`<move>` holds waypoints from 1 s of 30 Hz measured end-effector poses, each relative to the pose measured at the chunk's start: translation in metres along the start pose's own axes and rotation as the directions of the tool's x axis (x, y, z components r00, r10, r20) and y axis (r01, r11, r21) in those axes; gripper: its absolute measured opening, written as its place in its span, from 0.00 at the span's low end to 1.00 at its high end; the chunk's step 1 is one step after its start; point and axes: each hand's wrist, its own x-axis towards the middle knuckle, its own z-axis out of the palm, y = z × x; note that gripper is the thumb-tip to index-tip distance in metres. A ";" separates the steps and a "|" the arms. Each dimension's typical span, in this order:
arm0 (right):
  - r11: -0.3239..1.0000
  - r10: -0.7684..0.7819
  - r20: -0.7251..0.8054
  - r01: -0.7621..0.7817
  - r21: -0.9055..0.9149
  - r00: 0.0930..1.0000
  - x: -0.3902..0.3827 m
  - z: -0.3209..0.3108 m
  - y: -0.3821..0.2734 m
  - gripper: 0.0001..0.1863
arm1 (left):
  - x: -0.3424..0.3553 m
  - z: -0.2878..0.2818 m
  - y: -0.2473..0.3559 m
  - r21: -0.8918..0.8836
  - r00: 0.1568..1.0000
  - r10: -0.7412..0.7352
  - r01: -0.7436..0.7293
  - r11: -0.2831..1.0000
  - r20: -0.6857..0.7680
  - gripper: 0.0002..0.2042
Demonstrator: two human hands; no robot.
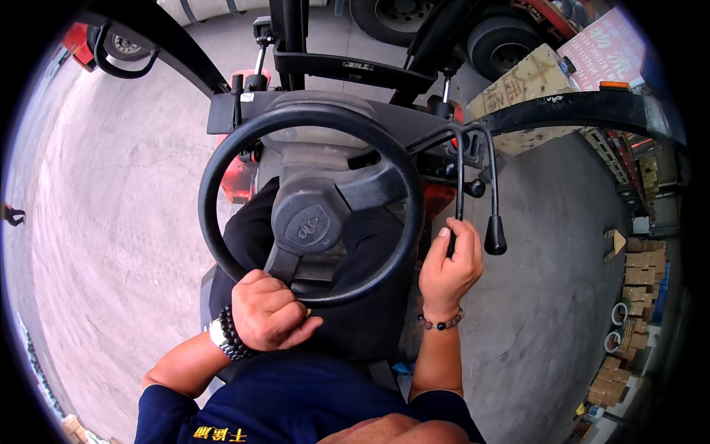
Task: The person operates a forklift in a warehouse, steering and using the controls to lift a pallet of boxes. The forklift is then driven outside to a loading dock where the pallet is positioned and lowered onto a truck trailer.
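Left hand [268, 320] fisted on steering wheel [310, 203] lower rim, right hand [449, 268] clasping inner control lever [459, 185]; risk: careless pull bumps neighbouring lever [494, 233].

Head view, straight down, close over steering wheel [310, 203]
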 end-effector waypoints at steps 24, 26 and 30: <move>0.999 0.034 0.025 -0.035 0.039 0.999 -0.046 -0.064 -0.005 0.13 | -0.005 -0.014 0.064 0.016 0.999 0.005 -0.005 1.000 -0.035 0.16; 0.999 0.025 0.019 -0.026 0.038 1.000 -0.046 -0.075 -0.011 0.13 | -0.008 -0.021 0.074 0.022 0.999 0.003 -0.002 1.000 -0.035 0.16; 0.992 0.102 0.048 -0.105 0.067 0.994 -0.046 -0.096 -0.030 0.12 | -0.011 -0.034 0.091 0.028 0.999 -0.007 0.008 1.000 -0.042 0.17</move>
